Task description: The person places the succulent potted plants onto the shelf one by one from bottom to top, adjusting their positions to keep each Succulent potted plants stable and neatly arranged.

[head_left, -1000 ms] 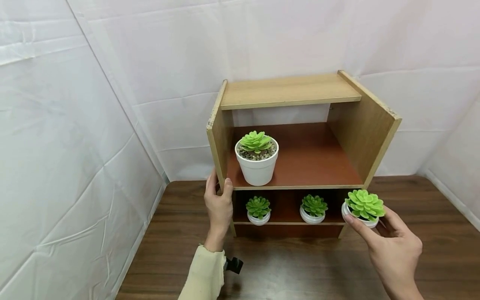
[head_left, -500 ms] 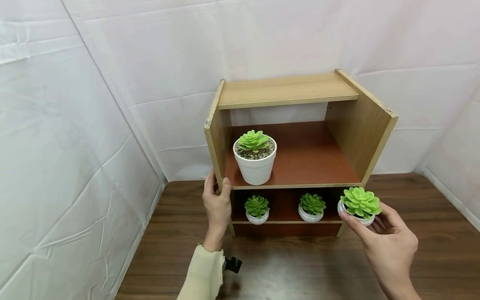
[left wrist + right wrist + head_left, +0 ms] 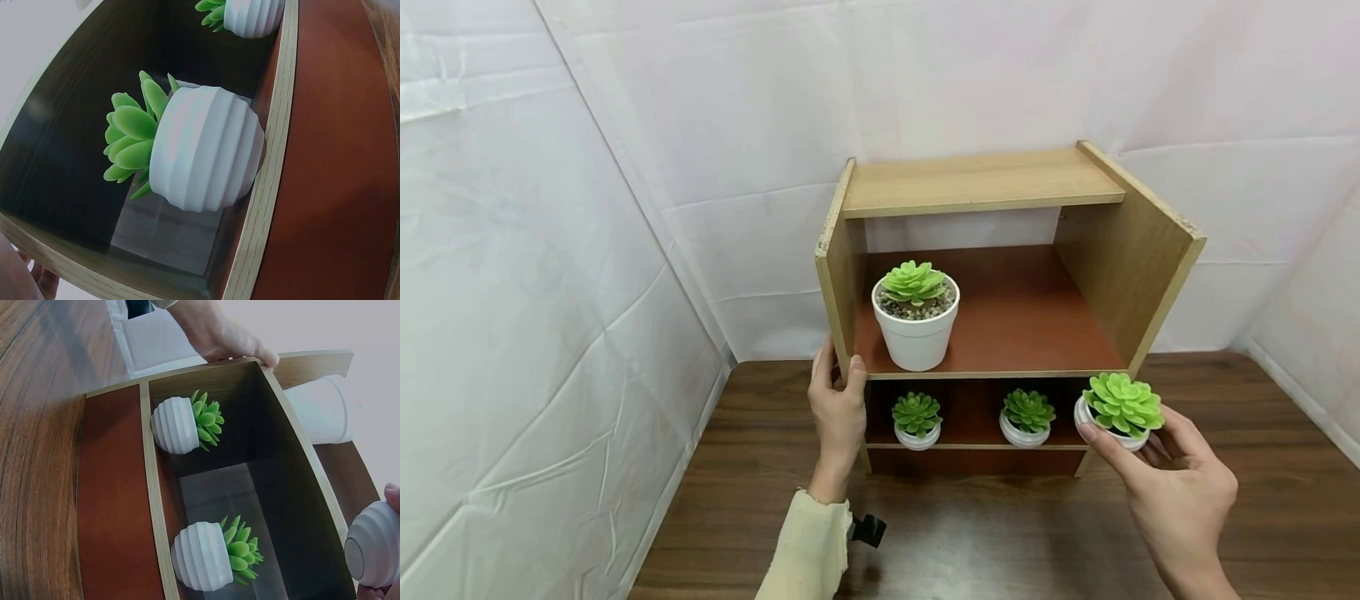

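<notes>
A wooden shelf unit stands on the brown table. My left hand grips the edge of its left side panel, thumb in front and fingers behind. My right hand holds a small potted succulent by its ribbed white pot, thumb on the near side. That plant is in the air before the unit's right front edge, level with the lower compartment's top. Two similar potted succulents sit upright in the lower compartment, the left one and the right one. A larger white pot with a succulent and pebbles stands on the middle board's left.
White cloth hangs behind and at both sides. The wooden table spreads in front of the unit. A black device is strapped at my left wrist, beside the pale sleeve.
My right hand has shifted slightly left and up, bringing its potted succulent a little closer to the shelf unit's right edge. My left hand stays on the side panel.
</notes>
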Motion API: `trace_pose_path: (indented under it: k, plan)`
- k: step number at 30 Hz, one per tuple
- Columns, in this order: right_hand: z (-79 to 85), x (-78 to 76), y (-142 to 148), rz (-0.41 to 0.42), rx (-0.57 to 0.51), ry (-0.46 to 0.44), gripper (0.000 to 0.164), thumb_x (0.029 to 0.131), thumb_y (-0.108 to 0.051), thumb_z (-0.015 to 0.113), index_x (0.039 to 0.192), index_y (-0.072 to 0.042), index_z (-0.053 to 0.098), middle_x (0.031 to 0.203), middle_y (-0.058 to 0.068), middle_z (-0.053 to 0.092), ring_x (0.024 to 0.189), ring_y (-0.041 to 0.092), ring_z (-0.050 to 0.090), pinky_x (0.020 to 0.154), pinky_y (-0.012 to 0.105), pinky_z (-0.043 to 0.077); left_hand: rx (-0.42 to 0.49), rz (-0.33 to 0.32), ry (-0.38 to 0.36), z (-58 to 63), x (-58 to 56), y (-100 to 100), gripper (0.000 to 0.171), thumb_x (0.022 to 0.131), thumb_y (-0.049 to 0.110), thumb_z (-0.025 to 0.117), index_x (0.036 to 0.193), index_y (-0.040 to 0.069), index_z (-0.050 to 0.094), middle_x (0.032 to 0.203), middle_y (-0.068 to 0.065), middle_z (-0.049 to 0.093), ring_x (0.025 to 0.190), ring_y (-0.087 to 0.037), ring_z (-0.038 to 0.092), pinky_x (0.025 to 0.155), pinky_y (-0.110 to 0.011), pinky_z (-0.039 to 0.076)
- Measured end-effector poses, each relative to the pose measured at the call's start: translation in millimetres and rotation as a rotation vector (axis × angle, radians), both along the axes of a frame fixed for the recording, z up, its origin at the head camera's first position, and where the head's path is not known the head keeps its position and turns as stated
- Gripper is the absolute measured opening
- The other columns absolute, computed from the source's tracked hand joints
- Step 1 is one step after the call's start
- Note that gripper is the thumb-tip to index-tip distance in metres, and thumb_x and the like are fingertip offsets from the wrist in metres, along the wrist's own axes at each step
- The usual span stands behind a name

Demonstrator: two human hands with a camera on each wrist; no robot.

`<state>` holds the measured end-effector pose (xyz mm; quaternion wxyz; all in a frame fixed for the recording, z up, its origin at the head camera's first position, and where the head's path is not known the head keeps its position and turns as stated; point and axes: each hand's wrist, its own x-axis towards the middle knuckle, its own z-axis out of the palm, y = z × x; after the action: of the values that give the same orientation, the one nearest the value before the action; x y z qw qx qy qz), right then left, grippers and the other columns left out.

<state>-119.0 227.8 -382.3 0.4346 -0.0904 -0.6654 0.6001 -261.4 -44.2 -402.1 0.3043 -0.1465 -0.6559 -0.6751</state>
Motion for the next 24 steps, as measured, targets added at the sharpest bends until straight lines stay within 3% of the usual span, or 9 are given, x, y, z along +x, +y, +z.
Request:
trace_pose_path:
  k: [3, 9, 18, 24]
  plan:
    - [0.8, -0.7, 0.2, 0.012, -0.017, 0.018, 0.058, 0.061, 0.018, 0.085, 0.116, 0.006, 0.069, 0.11, 0.015, 0.068, 0.091, 0.016, 0.068, 0.078, 0.019, 0.051, -0.007, 0.01, 0.001, -11.0, -10.6, 0.4, 0.048, 0.097, 0.009, 0.058, 0.144, 0.002, 0.048, 0.128, -0.013, 0.055, 0.103, -0.027, 0.053, 0.077, -0.033, 0.047]
    - [2.4, -2.7, 0.0, 0.027, -0.021, 0.04, 0.059, 0.061, 0.02, 0.083, 0.117, 0.006, 0.069, 0.113, 0.018, 0.067, 0.094, 0.017, 0.067, 0.08, 0.02, 0.051, -0.008, 0.008, -0.009, -10.2, -11.3, 1.8, 0.048, 0.095, 0.001, 0.056, 0.142, -0.006, 0.046, 0.128, -0.021, 0.053, 0.101, -0.036, 0.052, 0.075, -0.034, 0.047]
    - [3.8, -6.0, 2.1, 0.009, 0.017, 0.046, 0.058, 0.062, 0.02, 0.083, 0.117, 0.007, 0.068, 0.116, 0.015, 0.067, 0.097, 0.015, 0.067, 0.081, 0.02, 0.05, 0.001, 0.002, -0.007, -11.7, -9.5, 0.0, 0.048, 0.097, 0.013, 0.058, 0.144, 0.005, 0.049, 0.128, -0.01, 0.055, 0.1, -0.027, 0.054, 0.074, -0.032, 0.048]
    - [7.5, -6.9, 0.3, -0.015, 0.054, -0.002, 0.058, 0.063, 0.016, 0.085, 0.117, 0.003, 0.07, 0.116, 0.015, 0.066, 0.094, 0.015, 0.067, 0.081, 0.019, 0.049, 0.015, 0.003, 0.018, -13.5, -10.4, -0.4, 0.048, 0.097, 0.011, 0.058, 0.143, 0.003, 0.05, 0.128, -0.013, 0.055, 0.101, -0.029, 0.054, 0.076, -0.033, 0.048]
